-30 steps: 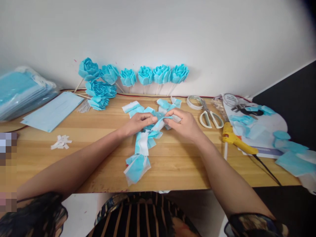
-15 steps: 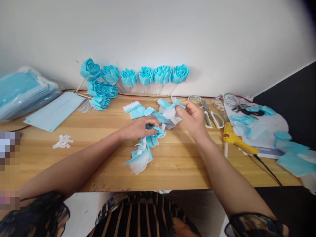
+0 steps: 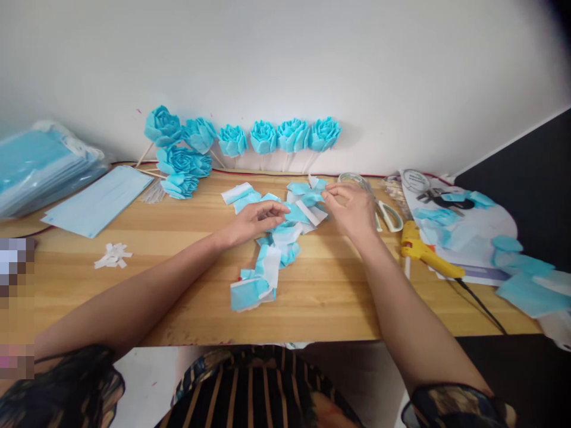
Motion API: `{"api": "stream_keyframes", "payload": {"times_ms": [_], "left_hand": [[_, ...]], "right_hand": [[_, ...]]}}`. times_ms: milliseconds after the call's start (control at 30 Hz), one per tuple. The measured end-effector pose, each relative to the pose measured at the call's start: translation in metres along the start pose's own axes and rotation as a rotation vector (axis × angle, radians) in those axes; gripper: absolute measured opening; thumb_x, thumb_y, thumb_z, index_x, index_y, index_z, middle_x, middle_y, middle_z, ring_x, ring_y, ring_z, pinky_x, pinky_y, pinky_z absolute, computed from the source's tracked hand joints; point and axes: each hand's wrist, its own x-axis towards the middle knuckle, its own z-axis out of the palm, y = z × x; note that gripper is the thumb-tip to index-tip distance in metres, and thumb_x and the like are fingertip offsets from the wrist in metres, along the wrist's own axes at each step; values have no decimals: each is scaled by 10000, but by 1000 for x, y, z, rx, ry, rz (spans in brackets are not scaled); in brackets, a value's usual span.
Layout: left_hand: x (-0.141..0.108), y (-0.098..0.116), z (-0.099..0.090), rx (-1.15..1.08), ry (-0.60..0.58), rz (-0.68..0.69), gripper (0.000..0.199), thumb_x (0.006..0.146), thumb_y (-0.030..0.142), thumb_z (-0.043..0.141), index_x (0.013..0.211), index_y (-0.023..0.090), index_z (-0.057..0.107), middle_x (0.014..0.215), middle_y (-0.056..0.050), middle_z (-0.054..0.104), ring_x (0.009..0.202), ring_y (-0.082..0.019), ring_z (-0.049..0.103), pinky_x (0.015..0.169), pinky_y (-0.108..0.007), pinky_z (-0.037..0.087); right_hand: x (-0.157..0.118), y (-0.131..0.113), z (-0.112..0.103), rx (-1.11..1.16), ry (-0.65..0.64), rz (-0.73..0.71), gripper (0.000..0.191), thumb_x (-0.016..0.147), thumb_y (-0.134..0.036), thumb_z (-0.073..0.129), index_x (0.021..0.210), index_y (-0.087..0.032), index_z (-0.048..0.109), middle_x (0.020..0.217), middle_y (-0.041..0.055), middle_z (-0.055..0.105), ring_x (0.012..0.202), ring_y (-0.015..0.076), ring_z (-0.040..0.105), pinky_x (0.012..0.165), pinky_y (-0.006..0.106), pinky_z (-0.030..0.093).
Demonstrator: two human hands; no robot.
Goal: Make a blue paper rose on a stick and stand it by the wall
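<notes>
My left hand (image 3: 263, 217) hovers over a loose pile of blue-and-white fabric pieces (image 3: 270, 264), its fingers curved and apart with nothing between them. To its right, my right hand (image 3: 352, 208) pinches the edge of a light-blue fabric piece (image 3: 307, 193) at the back of the pile; its fingertips are partly hidden. The scraps lie across one another in a loose trail from the middle of the table toward its front edge. Partly behind my right hand are scissors (image 3: 390, 217) with white handles.
Blue fabric roses (image 3: 263, 138) on sticks lean against the wall. Flat blue sheets (image 3: 104, 199), a plastic-wrapped pack (image 3: 40, 169) and white strips (image 3: 113, 255) are on the left. A yellow glue gun (image 3: 430, 255) with a cord and more blue pieces (image 3: 535, 294) lie right.
My left hand has let go of its fabric piece and opened, rising slightly. The front scraps have settled flatter on the table. My right hand has shifted slightly, still at the back pieces.
</notes>
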Motion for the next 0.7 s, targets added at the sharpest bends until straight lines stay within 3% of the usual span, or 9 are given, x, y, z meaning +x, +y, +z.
{"api": "stream_keyframes", "payload": {"times_ms": [33,167,267,467,567,700], "left_hand": [[1,-1,0,-1,9,6,356,864,401,679,1117,152,665,1054,-73,675,945,-188,629,836,-324,498],[2,-3,0,-2,28,39,324,833,315,702,1114,155,670,977,-52,659,863,-155,617,781,-301,498],[2,-4,1,-28,38,74,328,818,265,707,1126,163,668,957,-43,646,803,-133,600,727,-282,494],[3,-8,0,-84,82,121,326,808,242,710,1123,159,682,941,-51,654,840,-155,622,743,-298,518],[4,-9,-1,-91,105,122,309,806,234,715,1104,156,691,937,-52,659,847,-157,625,752,-297,517],[4,-10,0,-121,121,134,311,807,216,714,1112,162,691,940,-47,651,843,-148,623,747,-288,506]], "right_hand": [[0,0,1,11,6,21,36,795,-251,647,780,-228,670,941,70,768,957,295,701,943,467,501],[-2,-4,2,88,11,69,308,720,-170,682,1023,-220,656,1002,51,755,932,258,699,913,441,519],[-4,-9,1,141,17,58,315,747,-148,651,1052,-227,658,933,25,741,907,236,694,917,427,508],[-6,-7,1,250,-131,35,200,892,-350,624,1041,-249,711,771,13,752,826,259,719,833,438,532],[-7,-4,3,268,-137,42,250,948,-382,550,1099,-263,711,754,14,752,764,258,721,769,435,545],[-8,-9,3,274,-78,92,566,842,-256,664,1394,-306,549,950,9,757,671,214,694,713,413,559]]}}
